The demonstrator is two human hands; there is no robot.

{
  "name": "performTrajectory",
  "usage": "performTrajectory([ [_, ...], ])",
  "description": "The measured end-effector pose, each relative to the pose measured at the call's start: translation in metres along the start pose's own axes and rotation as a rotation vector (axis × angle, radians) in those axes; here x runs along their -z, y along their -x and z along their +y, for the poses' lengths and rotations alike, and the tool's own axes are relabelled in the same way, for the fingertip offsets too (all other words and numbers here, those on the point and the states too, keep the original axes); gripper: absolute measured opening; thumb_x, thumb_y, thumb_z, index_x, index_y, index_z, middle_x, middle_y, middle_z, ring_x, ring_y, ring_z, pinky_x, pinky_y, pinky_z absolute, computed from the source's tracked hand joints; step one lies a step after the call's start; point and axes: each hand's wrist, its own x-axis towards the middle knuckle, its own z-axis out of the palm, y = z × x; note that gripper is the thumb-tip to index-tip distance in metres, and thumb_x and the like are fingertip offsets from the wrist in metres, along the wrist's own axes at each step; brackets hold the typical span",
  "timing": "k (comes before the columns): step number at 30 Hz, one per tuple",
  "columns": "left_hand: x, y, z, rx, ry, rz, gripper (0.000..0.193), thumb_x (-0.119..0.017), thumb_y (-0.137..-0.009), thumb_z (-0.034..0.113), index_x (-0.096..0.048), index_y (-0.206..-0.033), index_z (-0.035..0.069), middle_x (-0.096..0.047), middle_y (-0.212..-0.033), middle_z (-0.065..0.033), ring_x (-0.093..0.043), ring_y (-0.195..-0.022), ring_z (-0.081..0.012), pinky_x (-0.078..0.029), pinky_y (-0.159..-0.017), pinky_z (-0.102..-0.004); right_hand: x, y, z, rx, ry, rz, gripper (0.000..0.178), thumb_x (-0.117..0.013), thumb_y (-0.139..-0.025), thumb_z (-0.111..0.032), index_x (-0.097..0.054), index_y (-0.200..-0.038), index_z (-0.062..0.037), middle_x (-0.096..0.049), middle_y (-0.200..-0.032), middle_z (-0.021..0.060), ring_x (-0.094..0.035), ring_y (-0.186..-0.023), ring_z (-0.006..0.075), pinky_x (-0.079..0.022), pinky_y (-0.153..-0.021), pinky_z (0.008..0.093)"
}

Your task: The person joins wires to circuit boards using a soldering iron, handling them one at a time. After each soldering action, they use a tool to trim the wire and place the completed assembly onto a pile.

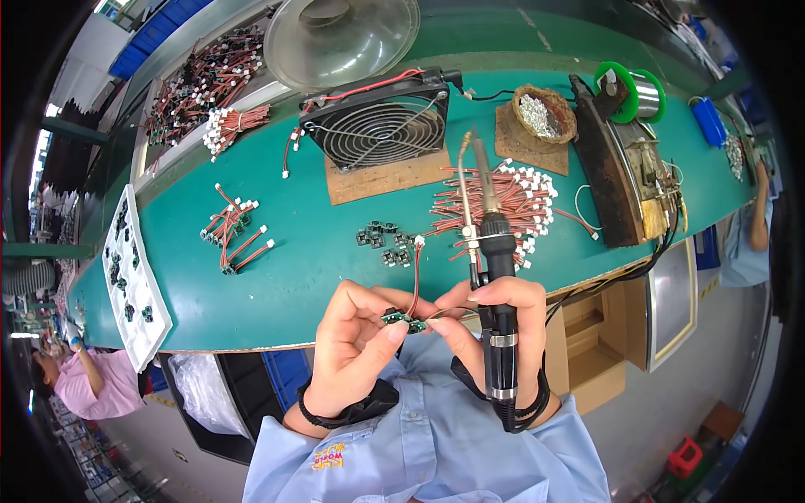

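Observation:
My left hand (352, 344) is closed, its thumb and fingers pinching small green circuit boards (392, 317) at the table's front edge. From the boards a red-and-dark wire lead (417, 277) rises to a white connector. My right hand (527, 314) is wrapped round a black soldering iron (498, 243), whose metal tip points up and away from the boards. A thin metal tube is fixed alongside the iron. The right thumb and forefinger also meet a thin wire beside the boards. Just beyond my hands lie several small black square parts (387, 237).
Behind the iron spreads a pile of wire leads (520, 197). A black fan (377, 126) stands on a wooden board, near a bowl of silvery bits (541, 117) and a green solder spool (641, 94). Leftward are wired boards (231, 222) and a white tray (155, 323). Other people work at both sides.

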Motion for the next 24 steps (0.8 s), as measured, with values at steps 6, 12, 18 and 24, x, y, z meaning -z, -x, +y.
performTrajectory([
  [6,0.004,-0.006,0.004,0.050,0.144,-0.013,0.008,-0.046,-0.090,0.001,-0.040,-0.096,0.001,-0.057,-0.108,-0.0254,-0.058,-0.101,-0.0252,-0.045,-0.087,-0.0391,0.016,0.002,-0.004,-0.045,-0.025,0.116,0.043,-0.071,-0.077,-0.014,-0.042,-0.108,-0.0033,-0.062,-0.090,0.0143,-0.062,-0.084,0.0204,-0.048,-0.076,0.0329],
  [12,0.022,-0.016,-0.004,0.185,0.037,0.188,0.008,-0.048,-0.090,0.008,-0.041,-0.091,0.003,-0.062,-0.095,-0.0201,-0.061,-0.088,-0.0229,-0.048,-0.080,-0.0339,0.028,0.014,0.012,0.178,0.122,0.347,0.062,-0.061,-0.081,-0.050,-0.040,-0.116,-0.0025,-0.059,-0.095,0.0187,-0.059,-0.084,0.0228,-0.040,-0.084,0.0358],
  [18,0.036,-0.021,-0.006,0.254,-0.020,0.273,0.006,-0.047,-0.091,0.007,-0.042,-0.092,0.004,-0.064,-0.094,-0.0173,-0.061,-0.090,-0.0194,-0.046,-0.081,-0.0295,0.046,0.030,0.010,0.213,0.441,-0.018,0.055,-0.072,-0.073,-0.039,-0.051,-0.111,-0.0051,-0.063,-0.076,0.0070,-0.059,-0.069,0.0180,-0.034,-0.086,0.0399],
  [24,0.039,-0.021,-0.014,0.243,-0.029,0.248,0.007,-0.048,-0.091,0.007,-0.042,-0.092,0.005,-0.064,-0.096,-0.0178,-0.060,-0.093,-0.0182,-0.046,-0.082,-0.0282,0.036,0.036,0.007,0.161,0.443,-0.271,0.047,-0.078,-0.059,-0.015,-0.063,-0.104,-0.0123,-0.063,-0.072,-0.0031,-0.058,-0.062,0.0134,-0.032,-0.086,0.0342],
])
